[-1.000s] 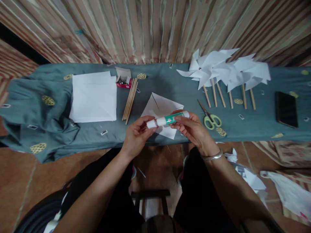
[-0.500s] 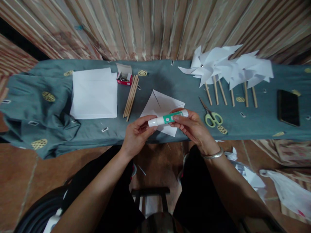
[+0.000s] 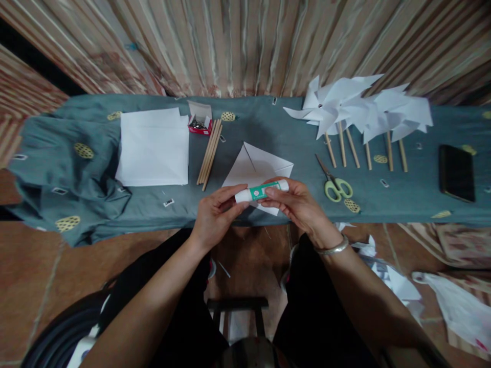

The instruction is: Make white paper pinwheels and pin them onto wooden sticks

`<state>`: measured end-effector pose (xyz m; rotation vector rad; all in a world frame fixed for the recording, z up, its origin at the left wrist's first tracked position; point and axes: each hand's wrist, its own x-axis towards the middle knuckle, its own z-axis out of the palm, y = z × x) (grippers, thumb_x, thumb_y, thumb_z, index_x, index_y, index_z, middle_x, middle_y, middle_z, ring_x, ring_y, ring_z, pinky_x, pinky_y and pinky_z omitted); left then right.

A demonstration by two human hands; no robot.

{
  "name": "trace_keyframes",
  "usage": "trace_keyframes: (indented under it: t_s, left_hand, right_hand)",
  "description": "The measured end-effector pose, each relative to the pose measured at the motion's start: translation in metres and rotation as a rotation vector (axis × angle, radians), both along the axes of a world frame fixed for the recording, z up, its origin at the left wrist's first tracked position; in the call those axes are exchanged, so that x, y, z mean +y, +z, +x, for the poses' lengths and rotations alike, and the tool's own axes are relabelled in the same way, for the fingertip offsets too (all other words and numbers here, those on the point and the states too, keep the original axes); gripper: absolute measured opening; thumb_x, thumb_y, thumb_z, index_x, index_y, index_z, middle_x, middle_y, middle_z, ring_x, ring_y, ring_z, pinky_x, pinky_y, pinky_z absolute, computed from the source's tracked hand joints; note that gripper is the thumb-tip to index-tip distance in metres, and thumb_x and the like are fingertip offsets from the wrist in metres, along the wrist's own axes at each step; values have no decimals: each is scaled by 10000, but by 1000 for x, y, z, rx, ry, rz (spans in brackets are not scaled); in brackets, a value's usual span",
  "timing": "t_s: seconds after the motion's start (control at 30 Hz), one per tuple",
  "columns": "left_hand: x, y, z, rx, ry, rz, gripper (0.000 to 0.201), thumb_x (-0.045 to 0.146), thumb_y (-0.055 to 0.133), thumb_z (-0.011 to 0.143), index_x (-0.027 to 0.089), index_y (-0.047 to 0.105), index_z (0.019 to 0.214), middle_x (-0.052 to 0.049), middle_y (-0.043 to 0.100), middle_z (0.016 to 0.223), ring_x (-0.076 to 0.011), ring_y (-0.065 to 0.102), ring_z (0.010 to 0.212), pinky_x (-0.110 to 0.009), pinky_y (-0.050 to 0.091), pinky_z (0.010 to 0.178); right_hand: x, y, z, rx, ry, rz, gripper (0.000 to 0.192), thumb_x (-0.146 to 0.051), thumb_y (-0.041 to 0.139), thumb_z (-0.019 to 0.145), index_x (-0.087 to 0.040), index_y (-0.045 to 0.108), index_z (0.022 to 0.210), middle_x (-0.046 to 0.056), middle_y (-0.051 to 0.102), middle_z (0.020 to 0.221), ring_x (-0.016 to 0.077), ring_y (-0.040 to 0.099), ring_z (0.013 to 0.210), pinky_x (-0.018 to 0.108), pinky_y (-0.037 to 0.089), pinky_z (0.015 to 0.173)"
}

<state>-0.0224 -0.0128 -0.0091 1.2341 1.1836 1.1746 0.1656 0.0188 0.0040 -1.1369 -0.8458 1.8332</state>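
Both my hands hold a white glue stick with a green label (image 3: 261,190) level over the near edge of the table. My left hand (image 3: 215,212) pinches its white cap end on the left. My right hand (image 3: 295,203), with a metal bangle at the wrist, grips the body on the right. Just beyond the stick lies a folded white paper sheet (image 3: 259,166) with cut diagonal flaps, flat on the grey-green cloth (image 3: 268,128).
A stack of white paper (image 3: 154,148) lies at left, beside a small red box of pins (image 3: 199,123) and several wooden sticks (image 3: 209,153). Green-handled scissors (image 3: 333,184), finished paper pinwheels (image 3: 356,110) and a black phone (image 3: 456,173) lie to the right. Paper scraps litter the floor (image 3: 391,281).
The glue stick has shifted slightly left and closer to me, and my hands have drawn nearer together on it. The cap sits closer against the body than a second ago.
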Motion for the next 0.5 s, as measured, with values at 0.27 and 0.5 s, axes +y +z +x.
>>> trace_keyframes:
  t_s: [0.27, 0.5]
  left_hand:
    - [-6, 0, 0, 63, 12, 71, 289, 312, 791, 712, 202, 772, 978, -88, 748, 1020, -216, 689, 940, -329, 549, 857]
    - [4, 0, -26, 75, 259, 30, 358, 361, 805, 637, 156, 759, 927, -40, 739, 820, -149, 623, 684, -268, 505, 666]
  right_hand:
    - [-6, -2, -9, -37, 44, -8, 340, -389, 873, 590, -177, 698, 790, -21, 724, 683, 96, 684, 610, 199, 573, 628]
    - [-4, 1, -1, -111, 8, 118, 418, -417, 842, 647, -202, 688, 970, 23, 762, 868, 111, 695, 677, 220, 546, 621]
